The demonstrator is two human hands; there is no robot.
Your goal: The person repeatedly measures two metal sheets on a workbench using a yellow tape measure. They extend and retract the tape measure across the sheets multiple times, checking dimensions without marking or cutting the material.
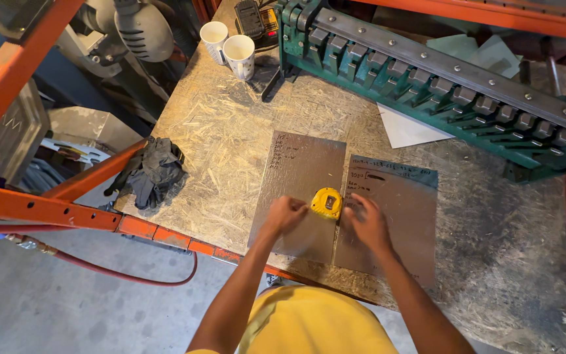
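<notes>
Tape measure (327, 202) — yellow, sitting on the left metal sheet (302, 190) at its right edge. I see my left hand (284, 214) curled beside it, closure unclear; right hand (366, 223) flat, fingers apart, touching it. Two white mugs (229, 48) stand well beyond the sheet — contents hidden.

- The right hand (367, 223) covers the near left part of the right metal sheet (394, 216).
- The left hand (285, 214) hides part of the left metal sheet (302, 177); whether it grips the yellow tape measure (327, 202) cannot be told.
- Handwriting on both sheets is too small to make out.
- The green machine (427, 85) is cut off at the right edge.
- The desk (230, 131) runs out of frame below.
</notes>
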